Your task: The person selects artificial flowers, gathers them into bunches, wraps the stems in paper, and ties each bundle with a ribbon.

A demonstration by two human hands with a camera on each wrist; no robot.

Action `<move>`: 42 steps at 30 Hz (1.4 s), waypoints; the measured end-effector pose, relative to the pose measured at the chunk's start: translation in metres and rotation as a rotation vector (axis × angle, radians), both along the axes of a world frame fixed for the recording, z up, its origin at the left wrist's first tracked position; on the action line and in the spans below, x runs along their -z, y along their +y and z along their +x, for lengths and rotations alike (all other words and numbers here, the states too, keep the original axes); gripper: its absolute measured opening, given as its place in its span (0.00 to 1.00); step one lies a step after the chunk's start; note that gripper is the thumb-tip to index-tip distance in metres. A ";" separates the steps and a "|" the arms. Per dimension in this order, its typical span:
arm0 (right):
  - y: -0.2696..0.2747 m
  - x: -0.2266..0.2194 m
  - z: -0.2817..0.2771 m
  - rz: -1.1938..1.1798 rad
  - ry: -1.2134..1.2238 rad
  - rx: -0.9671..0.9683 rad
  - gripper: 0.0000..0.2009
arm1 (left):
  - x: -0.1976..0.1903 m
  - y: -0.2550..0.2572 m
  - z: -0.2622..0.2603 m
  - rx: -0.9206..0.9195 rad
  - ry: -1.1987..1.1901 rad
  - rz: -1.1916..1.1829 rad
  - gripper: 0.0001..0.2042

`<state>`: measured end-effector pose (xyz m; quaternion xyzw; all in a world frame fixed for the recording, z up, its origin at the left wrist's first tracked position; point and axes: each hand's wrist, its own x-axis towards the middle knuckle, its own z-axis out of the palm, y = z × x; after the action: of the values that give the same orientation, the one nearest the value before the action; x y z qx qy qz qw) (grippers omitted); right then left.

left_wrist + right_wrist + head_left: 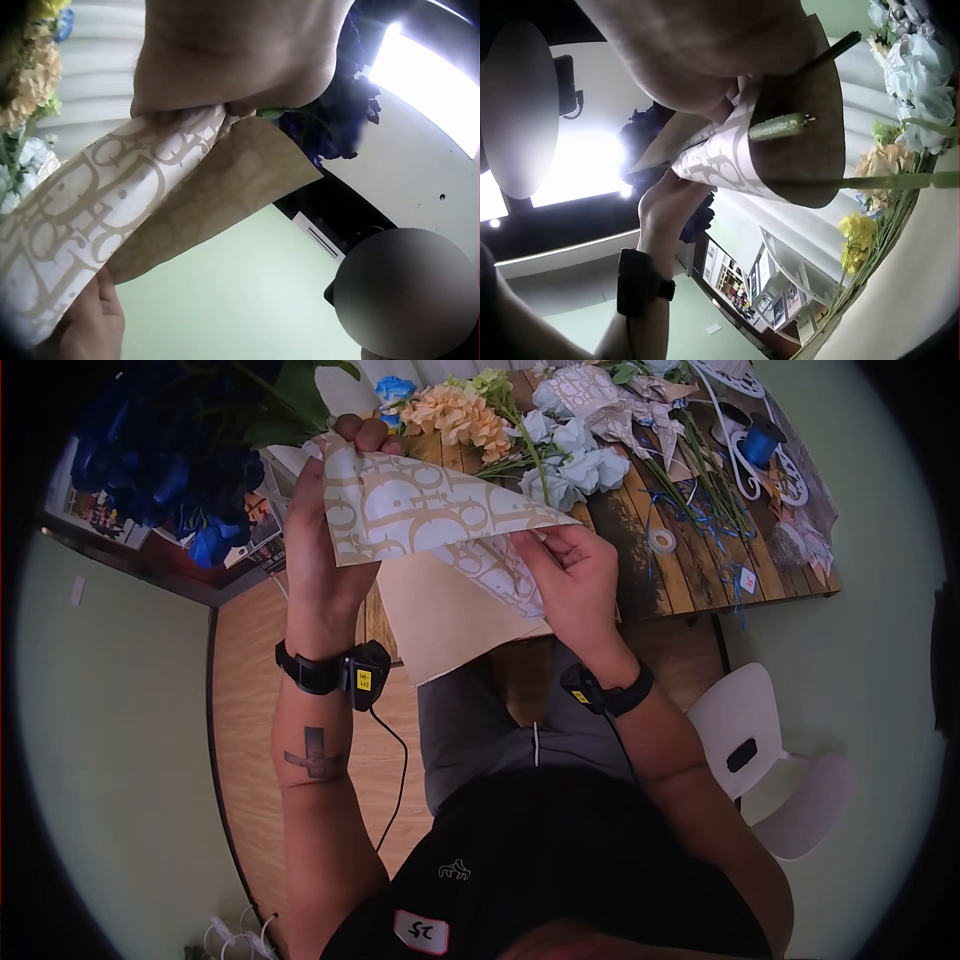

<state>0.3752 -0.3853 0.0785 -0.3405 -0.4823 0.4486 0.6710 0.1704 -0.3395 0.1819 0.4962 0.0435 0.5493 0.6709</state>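
Note:
Patterned white-and-tan paper is wrapped in a cone around green stems, whose ends stick out of its wide opening in the right wrist view. My left hand grips the gathered end of the paper, fingers curled over it. Dark blue flowers with green leaves spread beyond that hand, at the upper left. With thumb and fingers, my right hand pinches the paper's edge at the other end. Below the paper hangs a plain beige sheet; whether it joins the patterned paper, I cannot tell.
On the wooden table lie peach flowers, pale blue flowers, loose stems, a tape roll and a blue ribbon spool. A white chair with a phone stands at the right.

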 end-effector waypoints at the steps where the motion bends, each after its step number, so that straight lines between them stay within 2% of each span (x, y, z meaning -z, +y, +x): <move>1: 0.002 0.000 0.002 0.001 0.001 0.000 0.06 | -0.001 -0.001 0.001 -0.007 0.001 0.008 0.10; 3: 0.006 0.003 0.006 -0.070 -0.074 -0.160 0.08 | 0.001 0.000 0.000 -0.015 -0.001 0.018 0.10; 4: 0.008 0.005 0.005 -0.069 -0.075 -0.162 0.08 | 0.001 0.002 -0.002 0.023 -0.001 0.025 0.10; 6: 0.011 0.009 0.003 -0.142 0.055 -0.335 0.09 | 0.001 0.003 -0.003 0.061 0.000 0.033 0.10; 9: 0.006 0.004 -0.002 -0.232 0.148 -0.440 0.08 | -0.001 0.004 -0.001 0.137 -0.029 0.032 0.10; 12: 0.002 0.006 -0.004 -0.181 0.101 -0.451 0.09 | -0.003 0.006 0.000 0.196 -0.032 0.047 0.10; 13: -0.001 0.005 -0.003 -0.183 0.101 -0.453 0.09 | -0.003 0.007 -0.003 0.180 -0.006 0.029 0.16; 14: -0.005 0.005 0.000 -0.190 -0.064 -0.355 0.09 | -0.002 0.008 -0.004 0.165 0.020 0.011 0.24; 15: -0.009 0.005 0.003 -0.196 -0.228 -0.254 0.09 | -0.001 0.010 -0.005 0.165 0.019 0.011 0.24; 16: -0.014 0.005 0.005 -0.196 -0.229 -0.255 0.09 | -0.001 0.011 -0.006 0.170 0.006 -0.003 0.24; 18: -0.024 0.003 0.009 0.115 -0.571 0.154 0.08 | -0.001 0.012 -0.006 0.173 -0.008 -0.014 0.23; 19: -0.029 0.001 0.011 0.116 -0.571 0.152 0.08 | -0.001 0.011 -0.004 0.160 -0.024 0.001 0.16; 20: -0.032 -0.002 0.013 0.226 -0.597 0.293 0.07 | -0.001 0.010 -0.003 0.146 -0.040 0.016 0.10; 21: -0.035 -0.004 0.015 0.337 -0.621 0.433 0.07 | 0.000 0.010 -0.002 0.143 -0.042 0.017 0.10; 22: -0.036 -0.007 0.018 0.339 -0.622 0.430 0.07 | 0.001 0.010 -0.002 0.114 -0.032 0.017 0.10; 24: -0.040 -0.012 0.023 0.555 -0.742 0.478 0.13 | 0.004 0.010 -0.001 0.087 -0.024 0.010 0.10; 26: -0.044 -0.016 0.015 0.587 -0.781 0.471 0.15 | 0.005 0.013 0.002 0.036 -0.020 0.008 0.10; 28: -0.040 -0.017 0.007 0.591 -0.808 0.467 0.19 | 0.006 0.016 0.005 0.070 -0.032 0.007 0.10; 33: -0.022 -0.015 -0.006 0.586 -0.746 0.440 0.17 | 0.006 0.014 0.005 0.042 -0.021 0.013 0.09; 37: -0.024 -0.022 -0.025 0.586 -0.665 0.435 0.14 | 0.006 0.006 0.013 -0.089 0.010 0.028 0.09; 42: -0.007 -0.019 -0.029 0.559 -0.758 0.540 0.14 | 0.005 -0.003 0.021 -0.240 0.041 0.003 0.08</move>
<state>0.3465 -0.3921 0.0980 -0.3985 -0.6870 -0.0393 0.6064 0.1917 -0.3425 0.1772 0.4998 0.1155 0.6153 0.5985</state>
